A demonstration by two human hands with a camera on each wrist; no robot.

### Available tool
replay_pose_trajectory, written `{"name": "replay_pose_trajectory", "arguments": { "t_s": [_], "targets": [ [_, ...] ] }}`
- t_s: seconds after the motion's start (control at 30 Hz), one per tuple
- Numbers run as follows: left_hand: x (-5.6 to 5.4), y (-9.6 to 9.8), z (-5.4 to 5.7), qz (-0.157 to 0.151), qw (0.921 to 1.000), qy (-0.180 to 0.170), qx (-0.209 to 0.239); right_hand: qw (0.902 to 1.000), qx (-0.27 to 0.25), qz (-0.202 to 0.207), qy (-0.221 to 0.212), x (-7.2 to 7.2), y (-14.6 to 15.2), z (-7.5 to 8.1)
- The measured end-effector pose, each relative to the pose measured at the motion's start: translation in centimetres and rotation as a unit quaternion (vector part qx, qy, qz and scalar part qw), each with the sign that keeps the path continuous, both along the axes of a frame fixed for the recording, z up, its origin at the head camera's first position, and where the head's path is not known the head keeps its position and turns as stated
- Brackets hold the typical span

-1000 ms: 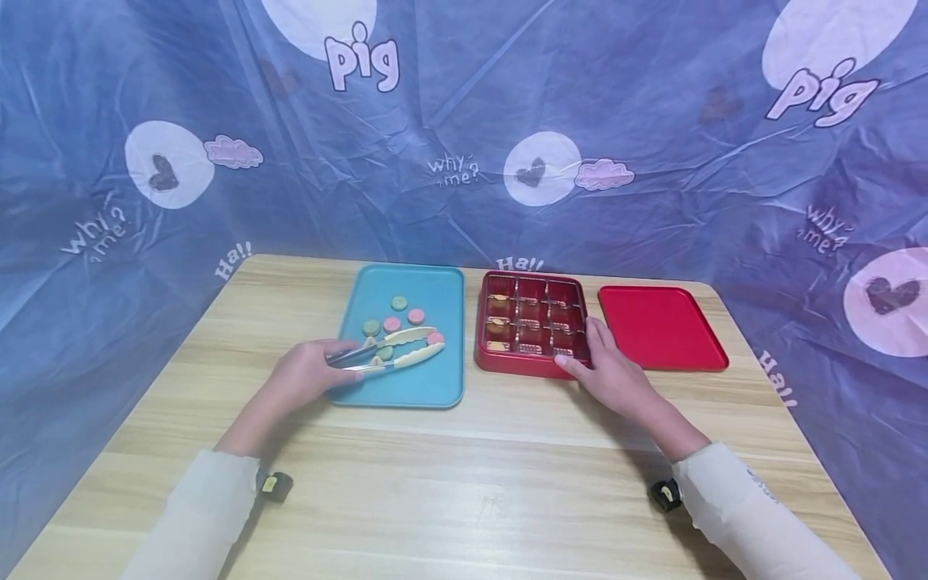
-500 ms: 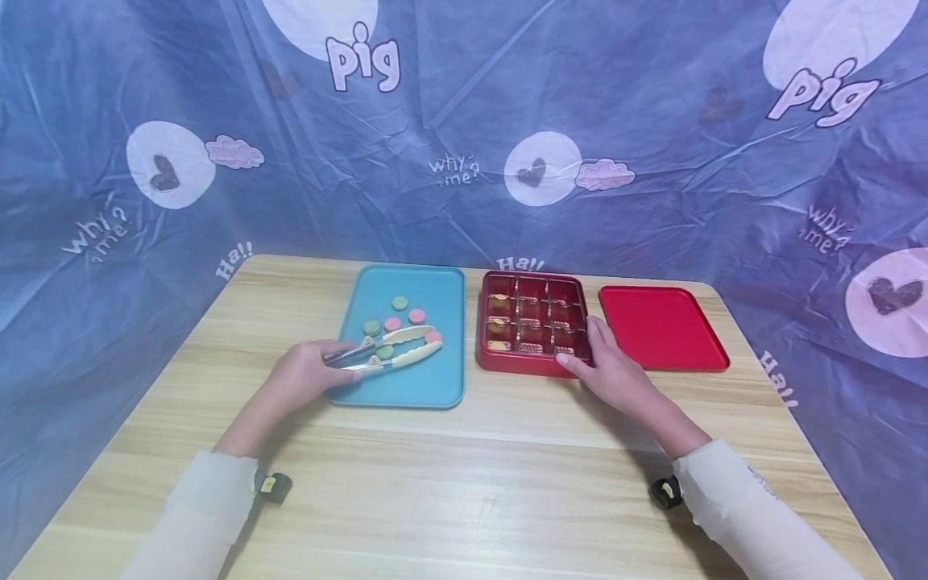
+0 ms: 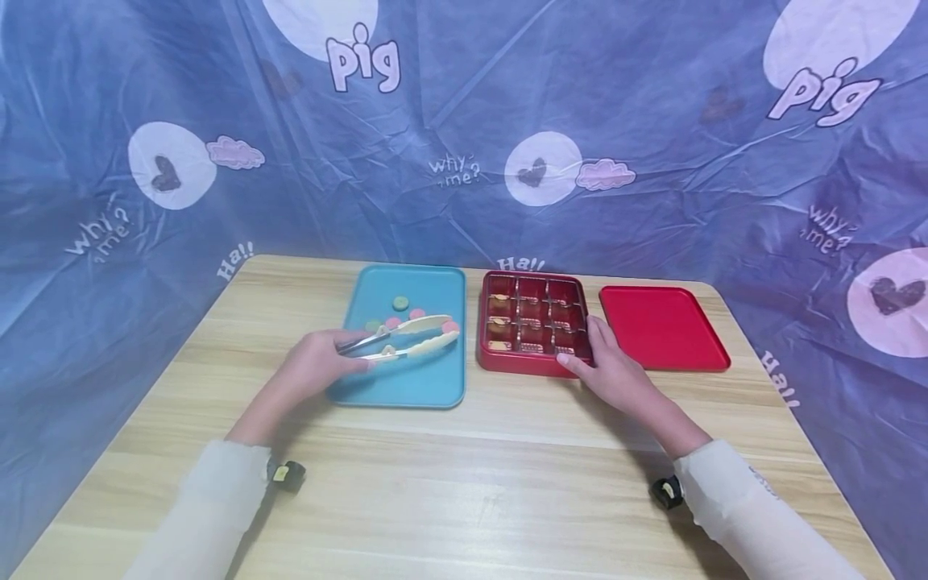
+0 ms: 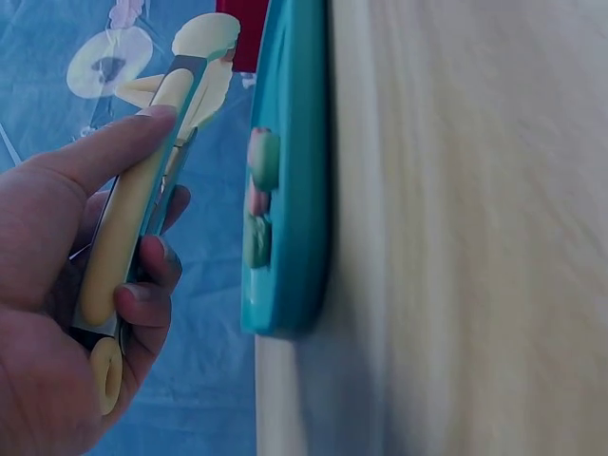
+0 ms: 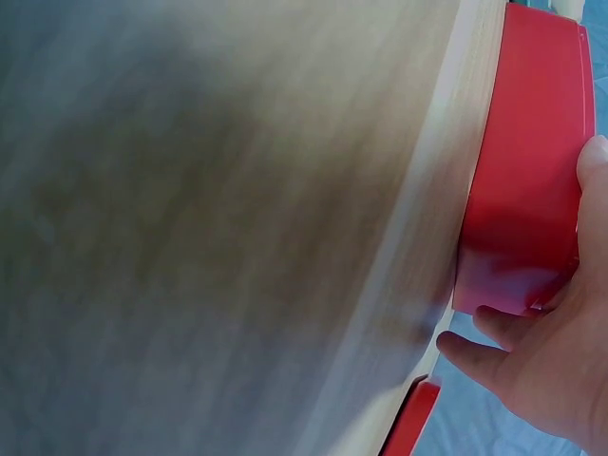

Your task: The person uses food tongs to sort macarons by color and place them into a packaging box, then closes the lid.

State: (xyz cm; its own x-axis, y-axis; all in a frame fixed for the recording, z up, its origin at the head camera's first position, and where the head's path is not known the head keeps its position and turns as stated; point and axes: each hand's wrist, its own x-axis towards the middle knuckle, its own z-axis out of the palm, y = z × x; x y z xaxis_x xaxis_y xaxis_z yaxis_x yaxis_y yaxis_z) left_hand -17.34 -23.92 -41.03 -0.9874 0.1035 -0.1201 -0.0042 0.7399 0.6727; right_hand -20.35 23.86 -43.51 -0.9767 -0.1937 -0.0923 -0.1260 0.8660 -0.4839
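Observation:
My left hand (image 3: 319, 362) grips a pair of metal tongs (image 4: 133, 204) with cream grips and tips. Between the tips is a pink macaron (image 3: 450, 328), held above the right side of the blue tray (image 3: 406, 387). Pink macarons and a green macaron (image 3: 400, 303) lie on the tray, some partly hidden by the tongs. To its right stands a red box (image 3: 525, 364) with a clear divided insert (image 3: 532, 310). Yellowish patches show in the insert's left column. My right hand (image 3: 616, 374) holds the box's near right corner, thumb on the front, fingers along the right side.
A flat red lid (image 3: 663, 330) lies right of the box, close to my right hand. Everything rests on a wooden table (image 3: 464, 491). A blue printed cloth (image 3: 449, 105) hangs behind the table and along both sides.
The tongs have risen from the tray and shifted slightly right and away, carrying the pink macaron. My left hand moved along with them. My right hand and the box stayed in place.

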Motion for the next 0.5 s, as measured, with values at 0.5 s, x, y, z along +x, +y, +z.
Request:
{"name": "replay_pose_trajectory", "arguments": {
  "t_s": [0.5],
  "targets": [
    [-1.8, 3.8, 1.8, -0.039, 0.9989, 0.019, 0.015, 1.0000, 0.000, 0.001, -0.001, 0.0, -0.1, 0.0]
  ]
}}
